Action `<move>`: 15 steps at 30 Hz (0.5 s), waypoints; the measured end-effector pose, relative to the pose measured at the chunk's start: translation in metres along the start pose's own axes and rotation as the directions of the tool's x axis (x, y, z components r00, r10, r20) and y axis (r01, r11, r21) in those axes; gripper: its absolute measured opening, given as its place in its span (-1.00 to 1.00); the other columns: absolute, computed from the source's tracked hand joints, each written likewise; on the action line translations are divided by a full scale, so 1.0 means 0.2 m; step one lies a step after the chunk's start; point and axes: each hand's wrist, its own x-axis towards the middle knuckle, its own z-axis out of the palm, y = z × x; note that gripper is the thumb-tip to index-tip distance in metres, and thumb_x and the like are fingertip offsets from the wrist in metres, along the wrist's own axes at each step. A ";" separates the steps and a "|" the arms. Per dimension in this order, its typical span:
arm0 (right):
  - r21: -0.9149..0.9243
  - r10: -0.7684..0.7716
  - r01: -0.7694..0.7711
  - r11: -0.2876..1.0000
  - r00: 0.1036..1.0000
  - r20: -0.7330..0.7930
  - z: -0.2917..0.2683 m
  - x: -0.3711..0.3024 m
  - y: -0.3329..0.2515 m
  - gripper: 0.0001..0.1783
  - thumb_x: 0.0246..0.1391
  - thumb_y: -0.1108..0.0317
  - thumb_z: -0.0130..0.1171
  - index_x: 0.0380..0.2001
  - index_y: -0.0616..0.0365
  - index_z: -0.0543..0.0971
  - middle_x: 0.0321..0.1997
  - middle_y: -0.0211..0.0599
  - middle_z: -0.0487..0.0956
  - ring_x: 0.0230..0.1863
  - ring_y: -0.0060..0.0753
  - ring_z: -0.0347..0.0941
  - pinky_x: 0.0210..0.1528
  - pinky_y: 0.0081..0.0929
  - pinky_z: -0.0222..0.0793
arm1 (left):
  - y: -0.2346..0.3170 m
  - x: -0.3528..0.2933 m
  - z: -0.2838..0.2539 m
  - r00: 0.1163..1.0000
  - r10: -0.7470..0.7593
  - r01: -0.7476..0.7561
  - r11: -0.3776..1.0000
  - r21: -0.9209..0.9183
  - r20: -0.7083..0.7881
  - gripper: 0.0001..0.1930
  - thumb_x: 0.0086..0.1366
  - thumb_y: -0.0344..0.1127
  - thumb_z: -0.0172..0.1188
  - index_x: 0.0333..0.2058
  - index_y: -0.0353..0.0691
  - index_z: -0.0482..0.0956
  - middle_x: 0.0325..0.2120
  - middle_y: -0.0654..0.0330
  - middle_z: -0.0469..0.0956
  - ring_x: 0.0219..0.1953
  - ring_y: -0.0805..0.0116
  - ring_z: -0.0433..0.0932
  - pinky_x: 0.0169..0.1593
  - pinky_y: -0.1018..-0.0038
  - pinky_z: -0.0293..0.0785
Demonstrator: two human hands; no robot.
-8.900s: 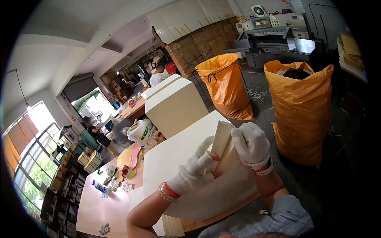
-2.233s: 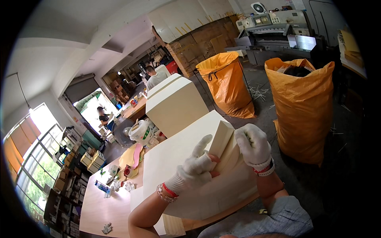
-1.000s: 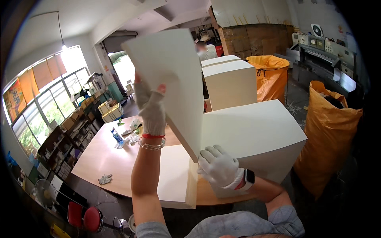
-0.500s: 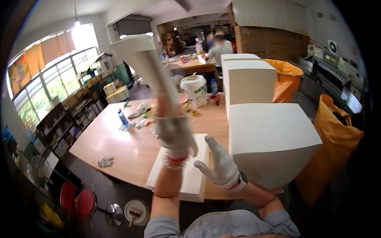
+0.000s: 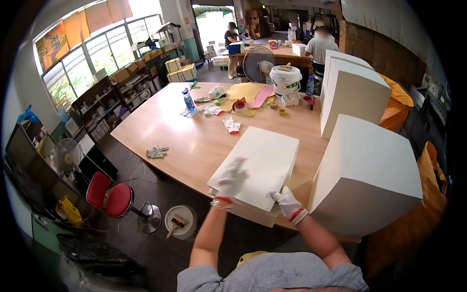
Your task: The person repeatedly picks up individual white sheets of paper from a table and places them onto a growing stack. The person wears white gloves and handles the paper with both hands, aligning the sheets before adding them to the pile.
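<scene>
A stack of large white paper sheets (image 5: 265,151) lies on the table at its near edge, its layers slightly uneven at the front. My left hand (image 5: 233,179), in a white glove with a red cuff, is over the stack's left part. It is blurred by motion, but its fingers look stretched out and nothing shows in them. At the stack's near right corner is my gloved right hand (image 5: 288,200), thumb and fingers apart against the edge. Close on the right stands a tall white paper stack (image 5: 365,170), with more tall stacks (image 5: 357,90) behind it.
On the wooden table (image 5: 185,146) are loose gloves (image 5: 232,125), a water bottle (image 5: 188,100), tape rolls (image 5: 239,106) and a white bucket (image 5: 285,80). A red stool (image 5: 119,199) and a pail with a brush (image 5: 180,221) stand left. Two people work at a far table.
The raised, bent paper in my left hand is gone from it, and that hand is lower, over the stack. My right hand has moved to the stack's corner. The view has swung left.
</scene>
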 end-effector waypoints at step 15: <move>-0.954 -0.181 0.242 0.176 0.961 0.210 0.08 -0.32 -0.20 -0.21 -0.02 -0.16 0.40 0.14 0.13 0.46 -0.05 0.06 0.50 -0.16 0.12 0.58 -0.19 -0.08 0.55 | -0.59 -0.40 -0.47 0.978 -0.152 0.154 0.988 -0.008 0.140 -0.55 0.16 -0.58 0.37 0.07 -0.25 0.63 -0.11 0.03 0.70 -0.10 0.42 0.67 -0.02 0.49 0.61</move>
